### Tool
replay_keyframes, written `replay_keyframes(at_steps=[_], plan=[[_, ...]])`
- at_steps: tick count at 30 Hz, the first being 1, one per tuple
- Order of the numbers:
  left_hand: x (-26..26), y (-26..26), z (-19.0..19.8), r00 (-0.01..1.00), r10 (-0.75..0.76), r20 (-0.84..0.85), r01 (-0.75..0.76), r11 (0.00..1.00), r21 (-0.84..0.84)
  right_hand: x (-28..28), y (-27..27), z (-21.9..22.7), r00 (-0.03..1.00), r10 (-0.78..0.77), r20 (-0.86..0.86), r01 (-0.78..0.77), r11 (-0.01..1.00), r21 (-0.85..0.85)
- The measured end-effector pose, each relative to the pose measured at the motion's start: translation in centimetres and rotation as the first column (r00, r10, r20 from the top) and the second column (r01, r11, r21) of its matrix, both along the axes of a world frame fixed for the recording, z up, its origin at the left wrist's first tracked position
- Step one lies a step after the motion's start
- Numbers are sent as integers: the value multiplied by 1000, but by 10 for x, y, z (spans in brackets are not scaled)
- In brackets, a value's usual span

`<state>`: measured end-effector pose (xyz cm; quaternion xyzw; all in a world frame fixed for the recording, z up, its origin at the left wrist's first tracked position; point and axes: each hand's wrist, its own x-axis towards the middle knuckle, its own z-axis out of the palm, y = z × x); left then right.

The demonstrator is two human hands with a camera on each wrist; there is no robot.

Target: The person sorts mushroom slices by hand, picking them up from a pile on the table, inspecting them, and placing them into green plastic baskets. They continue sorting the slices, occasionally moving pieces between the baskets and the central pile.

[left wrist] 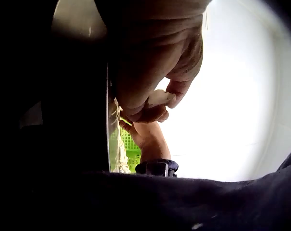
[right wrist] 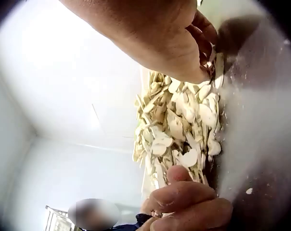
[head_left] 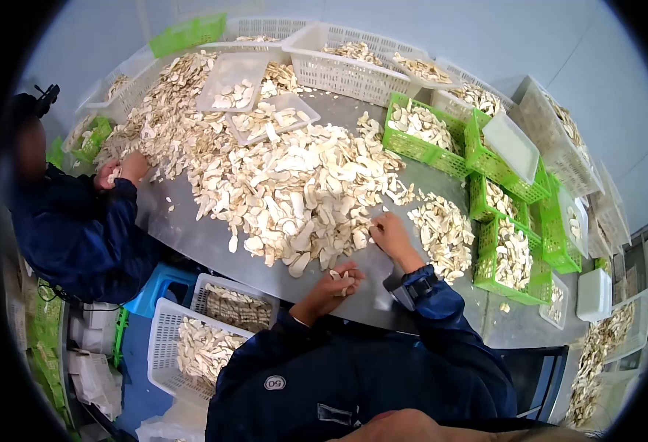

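Observation:
A broad heap of pale mushroom slices covers the middle of the grey metal table. Close to the near table edge, my left hand holds a few slices in its curled fingers; one slice shows between thumb and fingers in the left wrist view. My right hand is at the heap's right edge, fingers bent and fingertips down beside slices. Whether it pinches one I cannot tell. A smaller pile of slices lies just right of this hand.
Green baskets of slices stand at the right, white crates along the back. Clear trays sit on the heap. Another person works at the left. Below the table edge, a white crate holds more slices.

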<state>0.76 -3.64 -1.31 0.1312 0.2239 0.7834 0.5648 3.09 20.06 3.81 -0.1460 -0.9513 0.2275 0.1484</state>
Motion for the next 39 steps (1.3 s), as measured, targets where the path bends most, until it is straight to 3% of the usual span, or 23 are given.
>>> replay_keyframes(at_steps=[2,3,6,7,9,12,14,16,19,22,25,28,29,32,33,36,39], plan=[[0,4,-7,1000,-15,-1,15,1000,13,12,9,12,991,-13,131,25,996,-86],[-1,3,-9,999,-29,17,29,1000,6,20,10,15,996,-10,88,21,992,-121],[-3,0,-6,997,-24,77,28,999,-44,32,14,28,979,-22,202,79,957,-278],[-4,-2,4,995,-10,96,17,998,-67,35,16,28,972,111,207,-13,905,-425],[-2,-4,33,991,32,129,-17,993,-117,40,19,26,917,370,151,-172,706,-688],[3,-4,49,991,64,113,-49,990,-132,33,-11,60,893,404,199,-160,697,-699],[3,-4,43,997,36,64,-28,992,-124,20,-13,29,961,272,-52,-274,906,-322],[-2,-3,20,1000,-20,-3,19,992,-124,8,-20,19,941,216,-263,-211,976,45],[-3,-4,12,997,-28,69,33,997,-74,5,-26,16,951,206,-230,-196,978,66],[-2,-5,19,995,-16,103,27,995,-98,10,-6,15,983,147,112,-123,973,-195],[-1,-3,16,993,-15,120,25,997,-75,27,5,26,975,52,214,36,922,-385],[-1,-3,14,992,-23,123,33,997,-74,37,10,36,975,-98,198,152,949,-277],[-1,-3,14,993,-24,117,33,997,-76,37,16,21,985,-154,79,167,967,-192],[-2,-2,15,994,-28,105,36,996,-76,31,2,23,975,-47,-215,60,997,53],[-2,-2,15,994,-29,107,37,997,-71,28,-5,25,998,-59,-15,58,997,-55],[-1,-4,17,994,-21,111,31,996,-88,17,-22,14,994,81,-67,-77,995,65],[-2,-4,17,995,-20,98,28,996,-84,15,-25,13,998,62,21,-63,997,54]])
